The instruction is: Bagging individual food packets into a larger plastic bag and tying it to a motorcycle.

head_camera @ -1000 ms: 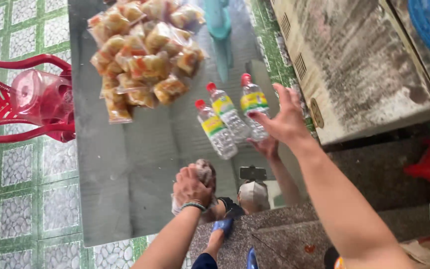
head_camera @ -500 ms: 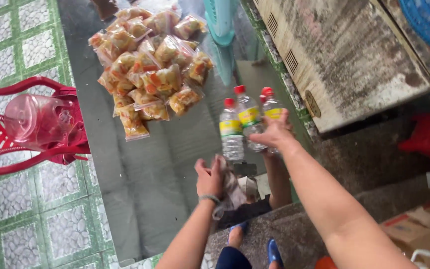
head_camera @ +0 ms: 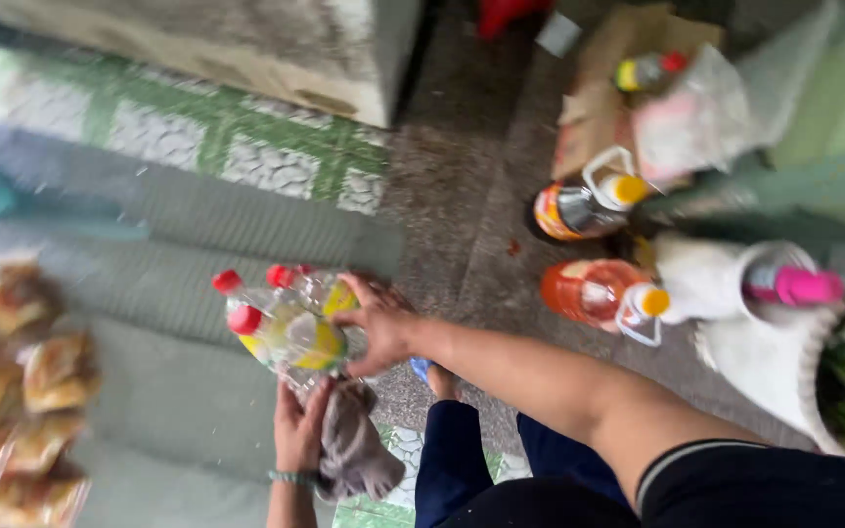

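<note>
While gripping a cluster of clear bottles (head_camera: pixel 290 318) with red caps and yellow labels, right hand (head_camera: pixel 376 325) wrapped around their sides, fingers closed on them, at the edge of a grey table (head_camera: pixel 163 391). Just below, left hand (head_camera: pixel 297 430) pinching a grey rag (head_camera: pixel 349 445) against the tabletop. Left on the table, bagged snacks (head_camera: pixel 17 381), blurred; right on the floor, two orange jugs (head_camera: pixel 589 249) beside a white bag (head_camera: pixel 735 323).
</note>
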